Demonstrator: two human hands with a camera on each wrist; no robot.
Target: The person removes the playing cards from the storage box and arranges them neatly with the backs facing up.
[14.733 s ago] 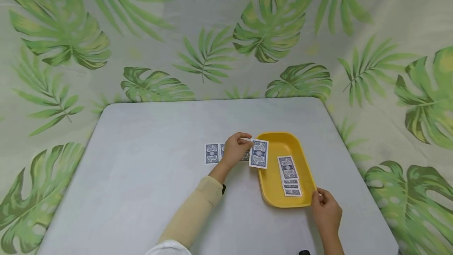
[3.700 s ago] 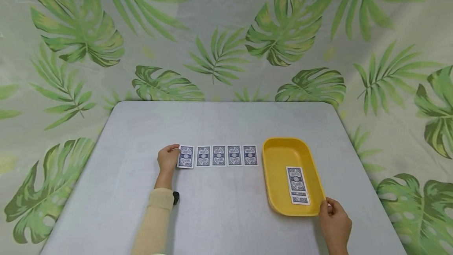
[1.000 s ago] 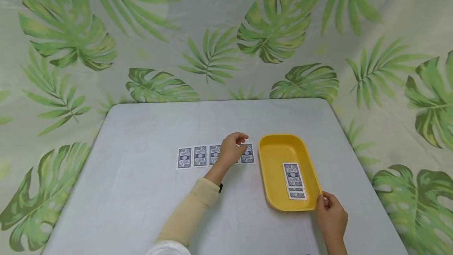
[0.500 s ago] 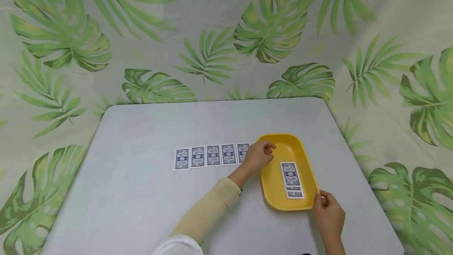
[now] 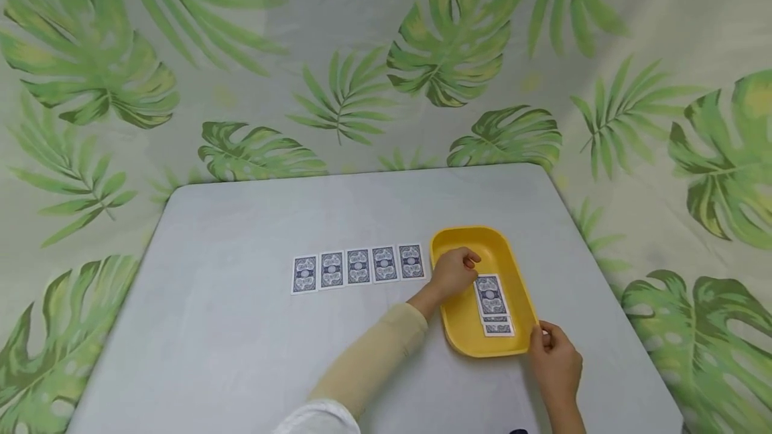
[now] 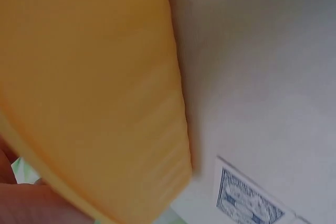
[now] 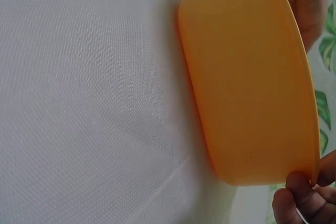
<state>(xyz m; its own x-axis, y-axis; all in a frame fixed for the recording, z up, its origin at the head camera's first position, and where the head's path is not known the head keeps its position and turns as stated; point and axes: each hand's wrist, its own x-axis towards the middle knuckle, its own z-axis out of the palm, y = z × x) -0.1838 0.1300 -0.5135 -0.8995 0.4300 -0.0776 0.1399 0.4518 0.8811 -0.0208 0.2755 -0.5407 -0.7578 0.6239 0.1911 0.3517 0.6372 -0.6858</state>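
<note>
My left hand (image 5: pixel 455 272) reaches over the near-left rim of a yellow tray (image 5: pixel 454 327), its loosely bent fingers close to the top card (image 5: pixel 491 297) of a small overlapping stack. These blue-backed playing cards lie face down inside. At the tray's near right corner, my right hand (image 5: pixel 556 362) pinches the rim between thumb and fingers; in the right wrist view its fingertips (image 7: pixel 299 184) grip the edge. The left wrist view shows the tray's outer wall (image 6: pixel 94 98), with fingers (image 6: pixel 37 203) beyond the rim. No card shows in the left hand.
Left of the tray, several blue-backed cards (image 5: pixel 358 266) lie face down in a side-by-side row on the white table (image 5: pixel 241 353). A leaf-patterned cloth (image 5: pixel 338 99) hangs behind the table. A small dark object (image 5: pixel 519 431) shows at the bottom edge.
Earlier, my left hand laid a card at the row's left end. It has since moved right, past the row, into the tray. The tray's stack is smaller; my right hand stays on the rim.
</note>
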